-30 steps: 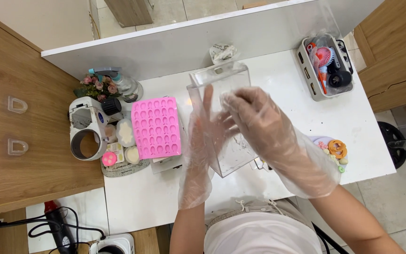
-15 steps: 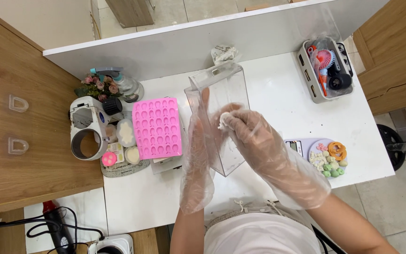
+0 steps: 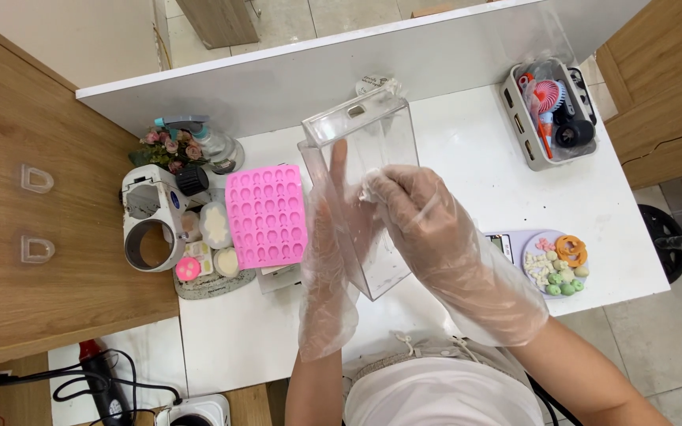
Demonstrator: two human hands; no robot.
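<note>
We see from above a white table (image 3: 467, 166) with a clear plastic box (image 3: 372, 158) standing near its middle, and both of our hands are at this box. The left hand (image 3: 339, 229), in a loose thin plastic glove, is held flat and open with the fingers stretched up along the left wall of the box, touching it. The right hand (image 3: 420, 217), also in a thin glove, is curled against the front of the box, and its fingers pinch a small white crumpled thing (image 3: 372, 192) just beside the left fingers; we cannot tell what this thing is. Just left of the box lies a pink mould (image 3: 267, 214) with rows of small hollows, flat on the table. Further left there is a white machine (image 3: 151, 225) with a round opening, and near it a small bunch of pink flowers (image 3: 169, 147) and a spray bottle (image 3: 211, 142). Below the flowers a few small round pots (image 3: 216, 225) stand on an oval tray (image 3: 207, 285). At the far right corner of the table a grey basket (image 3: 526, 130) holds a small pink fan and dark tools. At the right edge, near our right arm, a round plate (image 3: 532, 251) carries orange rings and small green and white pieces. On the floor at lower left, black cables (image 3: 132, 388) lie.
</note>
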